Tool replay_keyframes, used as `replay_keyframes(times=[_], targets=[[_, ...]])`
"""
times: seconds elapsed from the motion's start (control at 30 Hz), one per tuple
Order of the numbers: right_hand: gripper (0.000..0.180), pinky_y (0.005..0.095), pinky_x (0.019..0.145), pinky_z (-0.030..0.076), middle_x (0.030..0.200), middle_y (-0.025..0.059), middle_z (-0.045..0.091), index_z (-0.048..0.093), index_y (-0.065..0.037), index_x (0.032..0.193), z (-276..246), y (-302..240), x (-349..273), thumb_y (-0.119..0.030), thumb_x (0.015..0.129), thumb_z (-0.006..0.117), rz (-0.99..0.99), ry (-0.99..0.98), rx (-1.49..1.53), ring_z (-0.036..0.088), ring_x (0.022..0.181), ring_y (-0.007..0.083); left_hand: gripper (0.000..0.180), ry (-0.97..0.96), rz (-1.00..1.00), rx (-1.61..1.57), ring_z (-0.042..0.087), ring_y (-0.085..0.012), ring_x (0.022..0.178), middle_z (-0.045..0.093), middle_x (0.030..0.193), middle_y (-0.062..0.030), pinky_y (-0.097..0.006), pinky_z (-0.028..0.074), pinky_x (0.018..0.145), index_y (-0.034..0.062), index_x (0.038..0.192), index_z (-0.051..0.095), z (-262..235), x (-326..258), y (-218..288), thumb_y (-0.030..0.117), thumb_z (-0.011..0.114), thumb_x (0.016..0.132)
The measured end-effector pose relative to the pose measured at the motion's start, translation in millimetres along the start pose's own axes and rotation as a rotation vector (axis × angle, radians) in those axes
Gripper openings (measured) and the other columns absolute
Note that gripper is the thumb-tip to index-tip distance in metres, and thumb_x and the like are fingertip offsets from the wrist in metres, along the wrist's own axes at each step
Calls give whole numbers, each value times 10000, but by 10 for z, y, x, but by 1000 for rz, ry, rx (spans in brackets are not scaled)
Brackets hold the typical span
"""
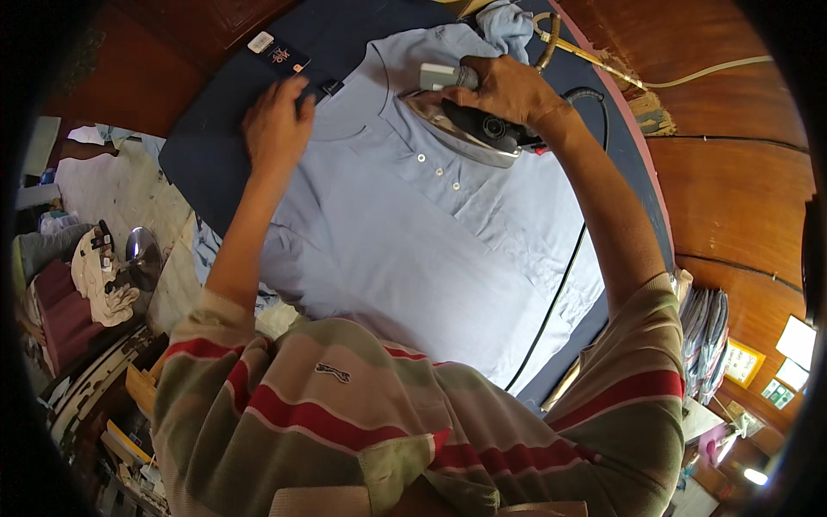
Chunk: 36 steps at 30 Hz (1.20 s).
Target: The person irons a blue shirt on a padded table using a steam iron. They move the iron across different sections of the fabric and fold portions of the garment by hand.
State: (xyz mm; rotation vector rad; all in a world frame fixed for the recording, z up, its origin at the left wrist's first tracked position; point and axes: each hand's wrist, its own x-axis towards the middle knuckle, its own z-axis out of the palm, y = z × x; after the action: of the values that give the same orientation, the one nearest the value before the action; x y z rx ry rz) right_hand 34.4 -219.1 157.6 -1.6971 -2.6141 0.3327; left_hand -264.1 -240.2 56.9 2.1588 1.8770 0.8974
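A light blue shirt with a short row of white buttons lies spread over a dark blue ironing surface. My right hand is closed around the handle of a clothes iron, which rests on the shirt's upper right, beside the buttons. Beside the shirt's neckline, on the left, my left hand holds nothing, its fingers apart. Just beyond its fingertips are a small dark neck label and a dark hang tag.
From the iron a black cord runs down across the shirt. A crumpled blue cloth lies at the far edge, near a thin pipe. Wooden panels stand on the right, with hanging clothes. Folded garments are at the left.
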Motion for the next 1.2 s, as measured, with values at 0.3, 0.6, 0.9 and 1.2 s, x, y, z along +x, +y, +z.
replay_keyframes(times=[0.3,0.6,0.9,1.2], targets=[[599,389,694,513,767,187,656,632,-35,1013,-41,-65,-178,-575,775,536,25,-78,5,651,738,329,388,-200,403,258,388,-191,1225,432,1334,19,-511,289,973,237,1294,464,870,604,394,319,474,916],[544,382,666,522,715,152,660,639,-69,984,-76,248,-967,-558,755,576,74,-207,89,658,691,302,446,-232,459,221,316,-188,1304,347,1424,-24,-482,239,1006,213,1363,385,839,249,857,341,419,937],[598,392,643,526,723,171,652,629,-15,1013,-60,475,-1682,-536,722,604,24,-271,86,654,679,329,498,-386,422,302,192,-134,1375,225,1500,19,-436,164,1060,235,1435,256,984,4,796,399,286,965],[461,381,603,490,683,175,624,636,-42,938,-48,880,-3043,-448,722,641,364,-176,146,645,656,320,275,-334,771,49,463,-156,1149,534,1174,16,-415,245,1031,169,1150,557,815,-36,767,232,505,887]])
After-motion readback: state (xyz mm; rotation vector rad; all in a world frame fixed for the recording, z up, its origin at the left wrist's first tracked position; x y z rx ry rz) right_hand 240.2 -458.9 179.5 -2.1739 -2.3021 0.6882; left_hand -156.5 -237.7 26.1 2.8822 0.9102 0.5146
